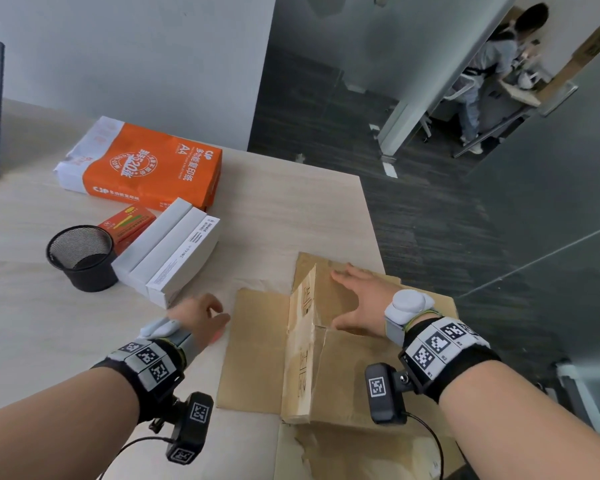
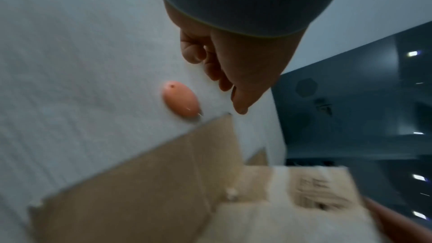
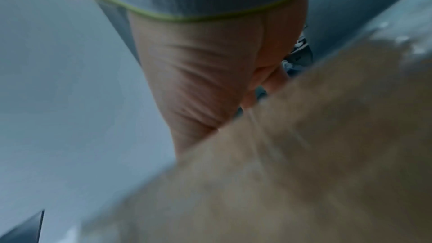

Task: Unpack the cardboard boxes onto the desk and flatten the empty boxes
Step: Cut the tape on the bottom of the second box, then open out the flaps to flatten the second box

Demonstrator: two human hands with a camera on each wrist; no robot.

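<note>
Cardboard box (image 1: pixel 326 341) lies nearly flattened at the surface's (image 1: pixel 274 209) five-o'clock corner, one taped panel still ridged up; the right hand (image 1: pixel 357 303), fingers spread and holding nothing, presses it, likely to crush that fold. Left wrist view: the left hand (image 2: pixel 233 66) hangs loosely curled and empty by a small orange oval (image 2: pixel 180 99), just beside the box's edge. Right wrist view is blurred: palm on brown board, seemingly.

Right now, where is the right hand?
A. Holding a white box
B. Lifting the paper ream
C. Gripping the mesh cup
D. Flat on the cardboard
D: the right hand lies with fingers spread on the flattened cardboard, away from the other desk items.
</note>
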